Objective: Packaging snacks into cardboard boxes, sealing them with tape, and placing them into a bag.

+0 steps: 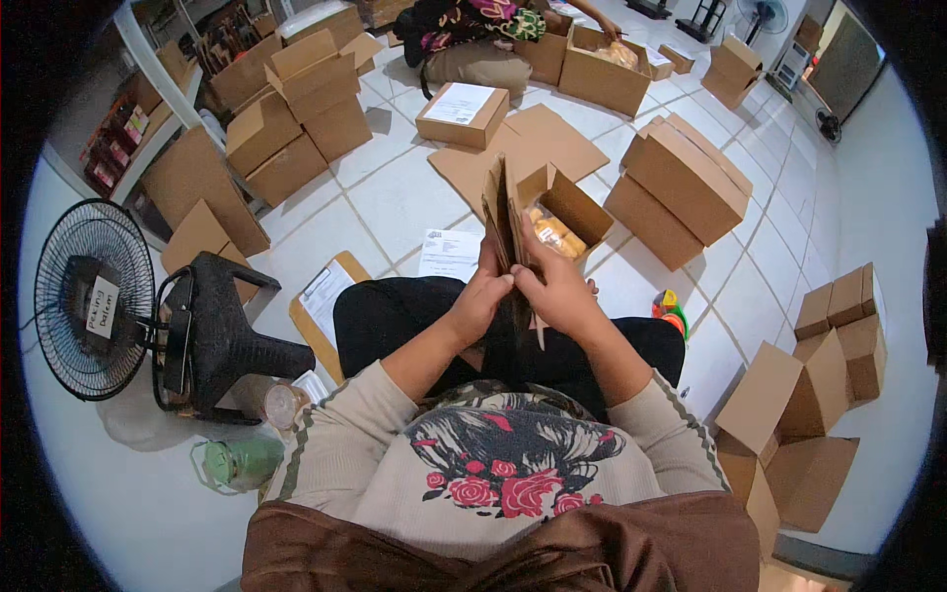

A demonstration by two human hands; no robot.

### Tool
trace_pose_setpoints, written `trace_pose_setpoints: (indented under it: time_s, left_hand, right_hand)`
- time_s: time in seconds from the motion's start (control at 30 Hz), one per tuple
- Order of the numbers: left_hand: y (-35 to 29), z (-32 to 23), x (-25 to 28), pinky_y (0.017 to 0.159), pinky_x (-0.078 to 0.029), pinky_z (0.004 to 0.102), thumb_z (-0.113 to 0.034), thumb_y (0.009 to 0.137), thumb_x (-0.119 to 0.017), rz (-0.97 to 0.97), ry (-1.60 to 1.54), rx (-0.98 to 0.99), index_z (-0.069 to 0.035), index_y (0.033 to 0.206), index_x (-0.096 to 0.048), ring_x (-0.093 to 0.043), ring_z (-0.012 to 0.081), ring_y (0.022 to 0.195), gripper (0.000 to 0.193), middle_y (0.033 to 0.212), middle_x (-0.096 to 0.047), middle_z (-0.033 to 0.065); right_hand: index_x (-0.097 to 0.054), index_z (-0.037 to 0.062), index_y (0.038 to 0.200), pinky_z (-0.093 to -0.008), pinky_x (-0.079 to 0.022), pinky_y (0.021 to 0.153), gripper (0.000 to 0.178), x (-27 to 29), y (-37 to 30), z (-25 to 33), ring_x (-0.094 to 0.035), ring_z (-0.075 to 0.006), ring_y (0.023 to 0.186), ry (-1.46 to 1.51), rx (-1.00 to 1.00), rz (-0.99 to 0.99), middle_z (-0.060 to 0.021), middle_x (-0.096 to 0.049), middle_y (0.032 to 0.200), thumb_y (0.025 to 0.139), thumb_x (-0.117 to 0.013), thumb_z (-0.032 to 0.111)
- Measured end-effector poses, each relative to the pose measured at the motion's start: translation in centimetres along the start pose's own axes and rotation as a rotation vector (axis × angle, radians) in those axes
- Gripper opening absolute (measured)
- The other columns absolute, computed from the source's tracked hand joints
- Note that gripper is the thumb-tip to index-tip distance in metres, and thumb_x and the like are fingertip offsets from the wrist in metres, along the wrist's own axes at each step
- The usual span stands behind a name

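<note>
Between my two hands a folded piece of brown cardboard [500,202] stands on edge above my lap, seen nearly edge-on. My left hand [479,304] presses its left side, thumb toward me. My right hand [560,296] grips the opposite side, and the two thumbs almost meet at the lower end. Just beyond my right hand is an open carton [584,202] holding yellow-orange items [555,233] in clear plastic. A printed sheet [449,254] lies on the floor by my left hand, partly hidden by my wrist and leg.
A flat cardboard sheet [552,138] and a closed box [464,113] lie ahead. Stacked boxes [681,187] stand right; open cartons [789,414] stand lower right. Left are a clipboard [321,301], black stool [232,340] and fan [94,296]. Another person [478,54] sits beyond.
</note>
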State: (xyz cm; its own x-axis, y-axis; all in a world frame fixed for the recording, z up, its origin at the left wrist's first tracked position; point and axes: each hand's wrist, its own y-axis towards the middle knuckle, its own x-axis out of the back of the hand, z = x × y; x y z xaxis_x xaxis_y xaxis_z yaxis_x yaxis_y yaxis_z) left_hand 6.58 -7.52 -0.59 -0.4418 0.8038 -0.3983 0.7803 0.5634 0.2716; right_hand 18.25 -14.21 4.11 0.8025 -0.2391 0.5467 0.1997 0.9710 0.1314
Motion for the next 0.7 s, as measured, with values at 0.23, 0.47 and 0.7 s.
trace_pose_setpoints:
  time_s: [0.23,0.47,0.7]
  left_hand:
    - [0.5,0.1,1.1,0.101,-0.018,0.0337,-0.063,0.067,-0.055,-0.035,0.335,0.045,-0.002,0.133,-0.01,-0.022,0.0235,0.124,0.1,0.134,-0.022,0.0141]
    - [1.3,0.2,2.0,0.088,-0.039,0.0317,-0.016,0.086,-0.049,-0.505,0.048,0.149,0.002,0.119,-0.035,-0.048,0.0212,0.103,0.041,0.112,-0.049,0.0114]
    - [0.7,0.1,5.9,0.088,-0.041,0.0373,-0.016,0.086,-0.049,-0.466,-0.308,0.108,-0.001,0.121,-0.034,-0.048,0.0243,0.104,0.041,0.114,-0.048,0.0115]
  right_hand:
    - [-0.019,-0.005,0.129,-0.0341,-0.019,0.101,0.06,-0.2,-0.3,0.1,-0.019,-0.0362,0.125,0.061,-0.004,0.064,-0.029,-0.026,0.13,0.089,-0.035,0.037]
    - [-0.036,0.0008,0.125,-0.0328,-0.028,0.096,0.048,0.2,0.6,-2.2,-0.034,-0.0324,0.119,0.282,-0.027,0.161,-0.0208,-0.043,0.122,0.089,-0.039,0.033]
    - [-0.049,0.0,0.112,-0.0285,-0.04,0.079,0.046,0.2,-0.1,-7.0,-0.052,-0.0158,0.089,0.188,-0.26,0.057,-0.0109,-0.057,0.095,0.08,-0.057,0.033]
